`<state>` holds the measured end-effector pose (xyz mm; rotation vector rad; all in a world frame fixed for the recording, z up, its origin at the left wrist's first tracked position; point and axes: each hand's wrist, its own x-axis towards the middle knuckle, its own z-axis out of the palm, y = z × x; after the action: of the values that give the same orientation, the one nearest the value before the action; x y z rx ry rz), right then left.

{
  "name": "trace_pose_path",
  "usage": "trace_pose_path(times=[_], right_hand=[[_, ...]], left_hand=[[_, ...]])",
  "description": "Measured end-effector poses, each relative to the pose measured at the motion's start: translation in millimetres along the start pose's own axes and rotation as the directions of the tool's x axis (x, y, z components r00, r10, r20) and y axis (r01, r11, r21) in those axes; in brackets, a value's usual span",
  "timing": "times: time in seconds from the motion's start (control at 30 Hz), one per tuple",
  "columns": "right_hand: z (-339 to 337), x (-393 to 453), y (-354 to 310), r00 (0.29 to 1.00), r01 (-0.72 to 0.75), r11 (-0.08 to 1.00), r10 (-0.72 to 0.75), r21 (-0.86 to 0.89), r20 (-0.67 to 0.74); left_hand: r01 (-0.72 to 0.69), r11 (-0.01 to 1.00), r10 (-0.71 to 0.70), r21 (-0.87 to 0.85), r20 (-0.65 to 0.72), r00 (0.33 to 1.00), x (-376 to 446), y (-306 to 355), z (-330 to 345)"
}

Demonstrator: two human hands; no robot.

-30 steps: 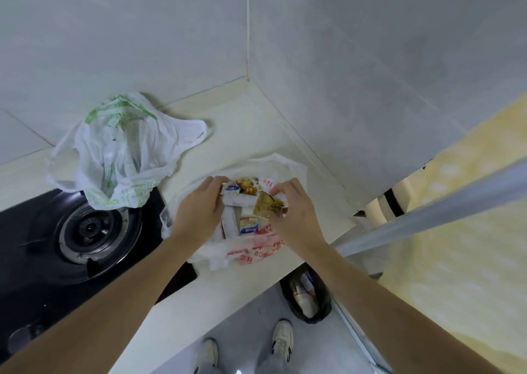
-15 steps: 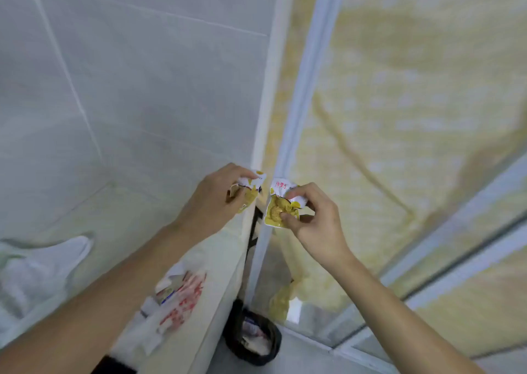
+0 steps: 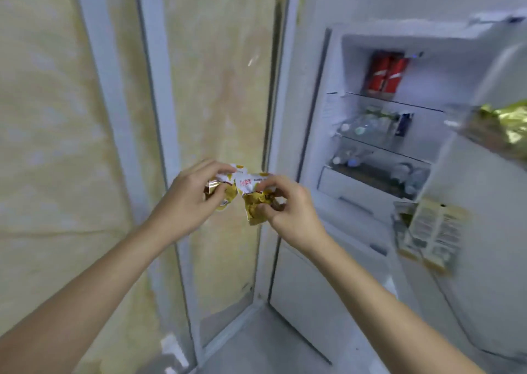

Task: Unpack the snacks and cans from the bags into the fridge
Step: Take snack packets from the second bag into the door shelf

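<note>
Beside the yellowish glass partition [image 3: 214, 88], the open white fridge [image 3: 379, 134] waits. Left hand [image 3: 185, 202] and right hand [image 3: 288, 211] each pinch a crinkled yellow-white snack packet [image 3: 256, 202], held left of the fridge, probably for shelving.

The left hand [image 3: 188, 202] pinches one snack packet [image 3: 225, 186] and the right hand [image 3: 288, 211] pinches another snack packet [image 3: 256, 202], both held just left of the open fridge [image 3: 379, 134], whose top shelf holds red cans [image 3: 386, 72].
</note>
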<state>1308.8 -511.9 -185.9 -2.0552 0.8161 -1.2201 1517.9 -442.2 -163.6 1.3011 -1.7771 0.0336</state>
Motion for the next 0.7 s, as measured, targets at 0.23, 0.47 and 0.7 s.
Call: trace_pose_path(times=[0.23,0.47,0.7], right_hand=[[-154.7,-4.2,68.2,0.955,-0.115,0.966,0.042,-0.233,-0.294],[-238.7,-44.9,91.2,0.820,-0.284,0.884,0.024,-0.371,-0.571],[-272.1,-90.6,111.9,0.704,-0.601,0.679,0.201,-0.421,-0.681]], left_hand=[[-0.174,0.965,0.196,-0.198,0.096,0.976,112.9,55.6,153.2],[-0.189,0.879,0.285,-0.439,0.164,0.944,160.3,117.4,267.7],[0.073,0.769,0.245,-0.635,0.399,0.883,161.2,154.7,363.2]])
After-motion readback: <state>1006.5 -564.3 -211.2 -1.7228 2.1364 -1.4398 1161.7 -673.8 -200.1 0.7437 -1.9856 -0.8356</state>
